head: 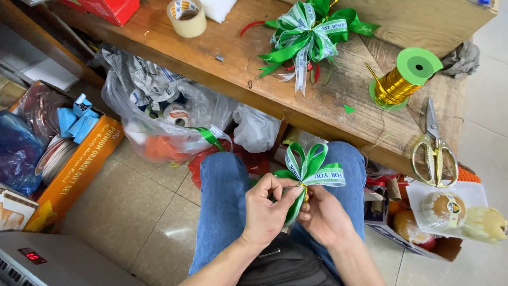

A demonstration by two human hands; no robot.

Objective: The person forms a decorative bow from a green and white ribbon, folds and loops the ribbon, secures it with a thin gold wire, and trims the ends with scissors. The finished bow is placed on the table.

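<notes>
Over my lap, both hands grip a small green-and-white ribbon bow (309,168) at its knot, which is bound with gold wire. My left hand (269,207) pinches the knot from the left, thumb on top. Under the bow on the right, my right hand (320,214) has its fingers closed on the knot. The loops fan upward above my jeans (222,206). On the wooden table (227,58) ahead lies a larger finished green-and-white bow (309,33). A spool of gold wire (403,79) with green ends lies to its right.
Gold-handled scissors (435,148) rest at the table's right edge, a roll of tape (187,17) at the back. Under the table sit a plastic bag of ribbon rolls (159,111), an orange box (74,169) at left and wrapped fruit (450,209) in a box at right.
</notes>
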